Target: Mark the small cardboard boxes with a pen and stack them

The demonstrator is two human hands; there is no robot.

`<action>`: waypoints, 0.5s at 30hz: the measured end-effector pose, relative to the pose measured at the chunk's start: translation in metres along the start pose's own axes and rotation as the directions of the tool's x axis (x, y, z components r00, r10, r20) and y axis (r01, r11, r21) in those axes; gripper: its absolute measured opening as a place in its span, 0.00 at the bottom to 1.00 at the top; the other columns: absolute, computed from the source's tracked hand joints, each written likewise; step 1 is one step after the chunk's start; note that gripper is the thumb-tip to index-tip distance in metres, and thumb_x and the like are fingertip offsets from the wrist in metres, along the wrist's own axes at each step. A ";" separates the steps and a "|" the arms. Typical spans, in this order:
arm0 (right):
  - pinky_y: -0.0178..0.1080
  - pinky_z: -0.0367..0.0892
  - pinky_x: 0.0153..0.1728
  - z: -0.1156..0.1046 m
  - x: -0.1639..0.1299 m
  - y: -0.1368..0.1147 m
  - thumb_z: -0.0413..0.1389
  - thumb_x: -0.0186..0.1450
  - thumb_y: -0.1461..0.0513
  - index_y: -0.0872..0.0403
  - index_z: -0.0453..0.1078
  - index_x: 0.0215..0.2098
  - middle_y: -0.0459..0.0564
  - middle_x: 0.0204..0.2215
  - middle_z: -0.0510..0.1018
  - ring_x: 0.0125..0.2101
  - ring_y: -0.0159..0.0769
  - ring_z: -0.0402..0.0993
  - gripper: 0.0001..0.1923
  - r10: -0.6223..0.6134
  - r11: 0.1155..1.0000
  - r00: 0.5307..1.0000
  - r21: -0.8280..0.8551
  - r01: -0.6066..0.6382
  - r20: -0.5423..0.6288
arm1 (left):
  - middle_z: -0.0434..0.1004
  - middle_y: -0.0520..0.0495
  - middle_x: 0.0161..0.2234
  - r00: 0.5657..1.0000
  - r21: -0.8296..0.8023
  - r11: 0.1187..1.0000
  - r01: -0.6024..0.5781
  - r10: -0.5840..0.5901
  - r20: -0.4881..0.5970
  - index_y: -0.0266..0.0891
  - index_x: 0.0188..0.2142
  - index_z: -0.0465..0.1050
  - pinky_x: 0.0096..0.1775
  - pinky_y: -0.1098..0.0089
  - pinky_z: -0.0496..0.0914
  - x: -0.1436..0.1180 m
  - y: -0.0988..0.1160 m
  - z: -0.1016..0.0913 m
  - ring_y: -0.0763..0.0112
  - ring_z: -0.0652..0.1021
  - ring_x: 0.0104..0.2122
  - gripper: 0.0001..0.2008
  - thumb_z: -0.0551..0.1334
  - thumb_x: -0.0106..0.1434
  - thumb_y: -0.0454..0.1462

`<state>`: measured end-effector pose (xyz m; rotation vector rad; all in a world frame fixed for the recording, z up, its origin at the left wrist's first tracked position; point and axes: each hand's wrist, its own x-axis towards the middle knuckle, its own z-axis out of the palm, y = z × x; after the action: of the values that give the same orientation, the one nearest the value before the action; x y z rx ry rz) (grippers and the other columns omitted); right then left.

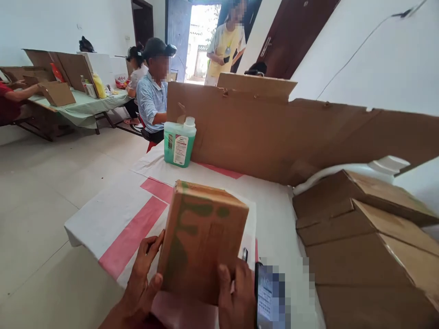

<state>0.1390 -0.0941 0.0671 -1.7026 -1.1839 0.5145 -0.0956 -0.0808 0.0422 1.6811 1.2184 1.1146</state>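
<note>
Though hand-held, green-printed brown carton [200, 240].

counter [113, 214]: covered by a white cloth with pink stripes
green bottle [179, 142]: upright at the far edge
cardboard sheet [274, 132]: standing on edge along the back
phone [269, 297]: near edge
open cardboard box [360, 246]: right side

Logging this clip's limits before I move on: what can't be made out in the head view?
- Cardboard box: its green print is smeared and unreadable; the underside is hidden.
- Right hand: cut off by the bottom edge, fingers partly behind the box.
- Left hand: only fingers and thumb on the box's side show.
- Phone: screen pixelated.
- Green bottle: label text too small.
- Cardboard sheet: hides whatever lies behind it.
</note>
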 end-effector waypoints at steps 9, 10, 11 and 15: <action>0.60 0.56 0.65 -0.014 -0.010 -0.005 0.46 0.68 0.36 0.49 0.69 0.64 0.58 0.63 0.72 0.67 0.58 0.58 0.38 0.187 0.971 0.967 0.120 -0.209 0.174 | 0.69 0.37 0.61 0.966 -0.281 0.927 0.248 -0.258 0.001 0.43 0.66 0.67 0.63 0.50 0.66 0.021 -0.001 0.009 0.48 0.70 0.62 0.44 0.40 0.67 0.68; 0.60 0.56 0.66 -0.015 -0.012 -0.001 0.47 0.68 0.36 0.49 0.67 0.66 0.57 0.64 0.71 0.67 0.57 0.59 0.39 0.219 0.956 0.958 0.155 -0.248 0.185 | 0.69 0.37 0.62 0.956 -0.369 0.887 0.276 -0.293 0.010 0.43 0.66 0.67 0.62 0.51 0.67 0.023 -0.006 0.006 0.49 0.70 0.62 0.47 0.37 0.66 0.69; 0.60 0.57 0.66 -0.018 -0.015 0.003 0.47 0.68 0.36 0.50 0.66 0.67 0.57 0.65 0.70 0.67 0.56 0.61 0.39 0.260 0.935 0.946 0.193 -0.297 0.196 | 0.69 0.37 0.64 0.943 -0.433 0.848 0.305 -0.333 0.012 0.42 0.67 0.65 0.63 0.51 0.67 0.026 -0.011 0.003 0.50 0.70 0.63 0.49 0.36 0.65 0.69; 0.60 0.62 0.64 -0.023 -0.028 0.012 0.50 0.69 0.38 0.48 0.62 0.70 0.57 0.67 0.68 0.66 0.55 0.64 0.38 0.337 0.878 0.920 0.286 -0.384 0.200 | 0.69 0.37 0.65 0.901 -0.393 0.828 0.400 -0.434 0.003 0.40 0.68 0.63 0.65 0.51 0.64 0.036 -0.020 -0.001 0.51 0.70 0.64 0.43 0.44 0.68 0.66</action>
<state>0.1499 -0.1299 0.0620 -1.6232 -0.8198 1.0204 -0.0968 -0.0407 0.0315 1.0126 1.2471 1.0706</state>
